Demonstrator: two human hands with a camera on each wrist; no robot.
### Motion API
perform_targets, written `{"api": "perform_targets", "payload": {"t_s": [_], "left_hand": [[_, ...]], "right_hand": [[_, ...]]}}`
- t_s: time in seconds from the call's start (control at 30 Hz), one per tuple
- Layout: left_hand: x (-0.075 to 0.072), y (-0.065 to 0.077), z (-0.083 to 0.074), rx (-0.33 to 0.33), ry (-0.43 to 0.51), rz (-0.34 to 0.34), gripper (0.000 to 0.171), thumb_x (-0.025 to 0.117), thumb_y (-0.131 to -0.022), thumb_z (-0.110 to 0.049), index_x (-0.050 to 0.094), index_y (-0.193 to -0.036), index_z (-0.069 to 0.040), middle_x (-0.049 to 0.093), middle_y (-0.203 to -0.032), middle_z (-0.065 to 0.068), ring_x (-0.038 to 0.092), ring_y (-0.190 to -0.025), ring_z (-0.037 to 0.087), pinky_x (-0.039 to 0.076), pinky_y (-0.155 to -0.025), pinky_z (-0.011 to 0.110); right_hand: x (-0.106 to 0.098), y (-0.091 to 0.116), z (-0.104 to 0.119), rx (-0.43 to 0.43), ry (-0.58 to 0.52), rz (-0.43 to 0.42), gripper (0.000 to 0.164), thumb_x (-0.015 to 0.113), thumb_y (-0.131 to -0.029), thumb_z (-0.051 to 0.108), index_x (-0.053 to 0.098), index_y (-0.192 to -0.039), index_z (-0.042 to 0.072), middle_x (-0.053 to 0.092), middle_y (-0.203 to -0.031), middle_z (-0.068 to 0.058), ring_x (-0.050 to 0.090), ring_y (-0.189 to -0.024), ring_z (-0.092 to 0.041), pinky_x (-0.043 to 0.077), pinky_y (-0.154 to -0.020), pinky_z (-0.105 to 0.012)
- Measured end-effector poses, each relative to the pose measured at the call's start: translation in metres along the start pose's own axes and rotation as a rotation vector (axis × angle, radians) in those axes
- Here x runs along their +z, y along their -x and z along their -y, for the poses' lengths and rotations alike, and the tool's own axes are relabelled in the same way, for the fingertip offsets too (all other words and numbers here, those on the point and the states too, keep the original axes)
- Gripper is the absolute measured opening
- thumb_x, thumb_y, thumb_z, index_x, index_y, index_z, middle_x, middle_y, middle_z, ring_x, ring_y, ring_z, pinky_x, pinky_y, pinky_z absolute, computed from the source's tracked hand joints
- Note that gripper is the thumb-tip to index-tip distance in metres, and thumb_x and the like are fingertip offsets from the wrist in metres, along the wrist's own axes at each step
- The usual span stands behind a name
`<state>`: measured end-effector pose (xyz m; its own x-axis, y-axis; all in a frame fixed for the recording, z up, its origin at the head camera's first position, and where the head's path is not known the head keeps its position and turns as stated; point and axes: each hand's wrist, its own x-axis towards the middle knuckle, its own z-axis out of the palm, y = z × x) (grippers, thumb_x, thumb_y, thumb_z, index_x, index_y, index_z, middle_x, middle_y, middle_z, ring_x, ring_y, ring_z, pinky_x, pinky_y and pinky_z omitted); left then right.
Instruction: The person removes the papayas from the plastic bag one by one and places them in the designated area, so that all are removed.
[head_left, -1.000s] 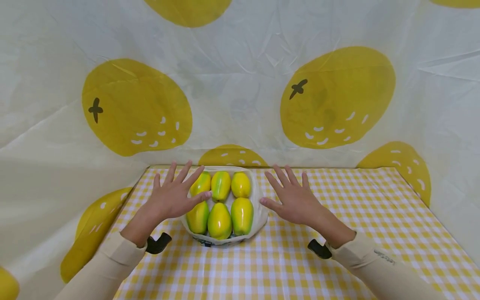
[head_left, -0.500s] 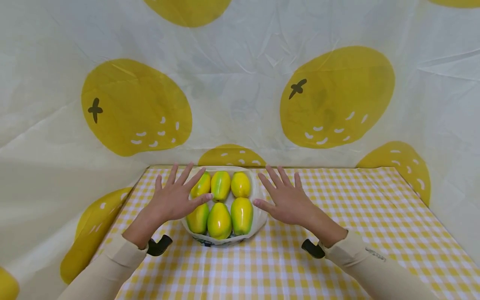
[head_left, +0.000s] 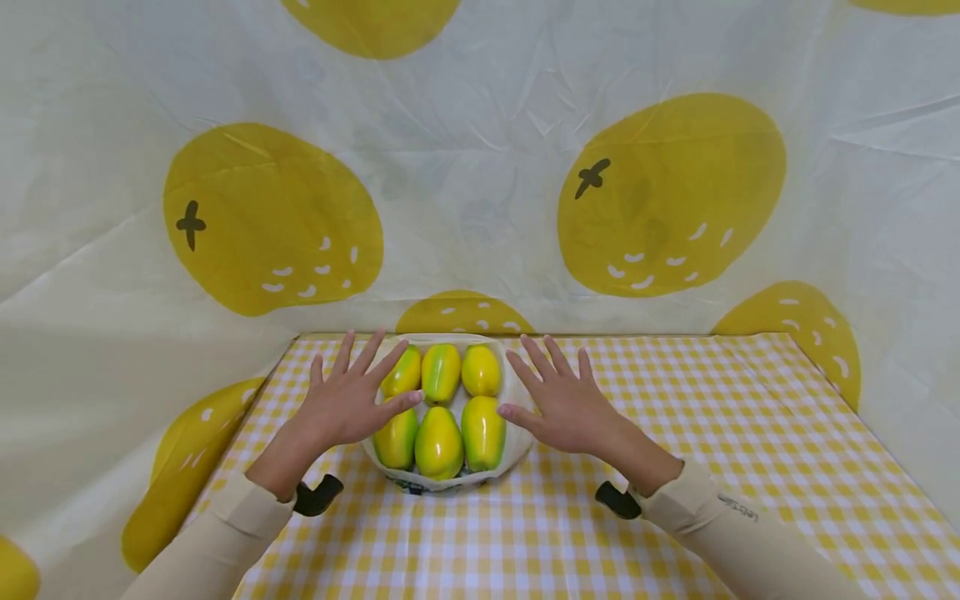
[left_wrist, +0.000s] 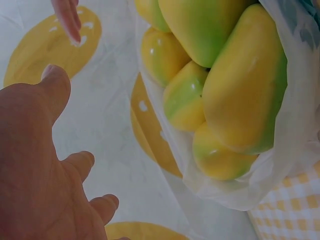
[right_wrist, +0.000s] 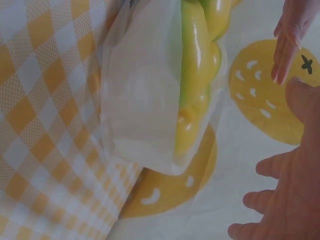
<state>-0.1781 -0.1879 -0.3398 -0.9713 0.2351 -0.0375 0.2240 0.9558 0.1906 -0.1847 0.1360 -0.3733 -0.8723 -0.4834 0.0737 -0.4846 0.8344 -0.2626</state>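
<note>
Several yellow-green mangoes [head_left: 439, 443] sit in two rows inside a whitish, thin-walled bag [head_left: 517, 446] with its top spread wide. My left hand [head_left: 341, 407] hovers over the bag's left side with fingers spread, covering part of the leftmost mangoes in the head view. Above the right rim is my right hand [head_left: 573, 408], its fingers also spread and holding nothing. In the left wrist view the mangoes [left_wrist: 245, 80] are apart from the left hand [left_wrist: 35, 155]. The right wrist view shows the bag's side wall [right_wrist: 142, 95] apart from the right hand [right_wrist: 287, 190].
A yellow-and-white checked cloth [head_left: 712, 442] covers the table. Behind it and at the sides hangs a pale curtain [head_left: 472, 192] printed with large yellow fruit. Each wrist wears a dark strap-like piece, such as the black mount [head_left: 618, 500] on the right.
My right hand has moved left, from beside the bag to over its right rim. The left hand has stayed almost still. The mangoes and bag have not moved.
</note>
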Motion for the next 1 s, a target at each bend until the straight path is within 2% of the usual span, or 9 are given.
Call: {"api": "perform_targets", "payload": {"t_s": [0.4,1.0], "left_hand": [[0.005,0.003,0.007,-0.009,0.013,0.001,0.085,0.047,-0.098,-0.074,0.021,-0.168,-0.033,0.003,-0.178,0.009,-0.005,-0.161,0.05,-0.001,-0.117,0.083],[0.014,0.006,0.021,-0.033,0.023,0.009,0.087,0.045,-0.096,-0.077,0.02,-0.168,-0.035,0.006,-0.178,0.011,-0.006,-0.161,0.05,-0.001,-0.115,0.085]], "right_hand": [[0.007,-0.007,0.008,-0.03,-0.004,0.015,0.082,0.048,-0.103,0.063,0.025,-0.167,0.018,0.01,-0.177,-0.013,0.004,-0.163,-0.045,0.003,-0.12,-0.081],[0.016,-0.015,0.02,-0.053,-0.02,0.049,0.084,0.046,-0.103,0.066,0.025,-0.167,0.018,0.008,-0.178,-0.011,0.002,-0.164,-0.043,0.004,-0.122,-0.079]]}}
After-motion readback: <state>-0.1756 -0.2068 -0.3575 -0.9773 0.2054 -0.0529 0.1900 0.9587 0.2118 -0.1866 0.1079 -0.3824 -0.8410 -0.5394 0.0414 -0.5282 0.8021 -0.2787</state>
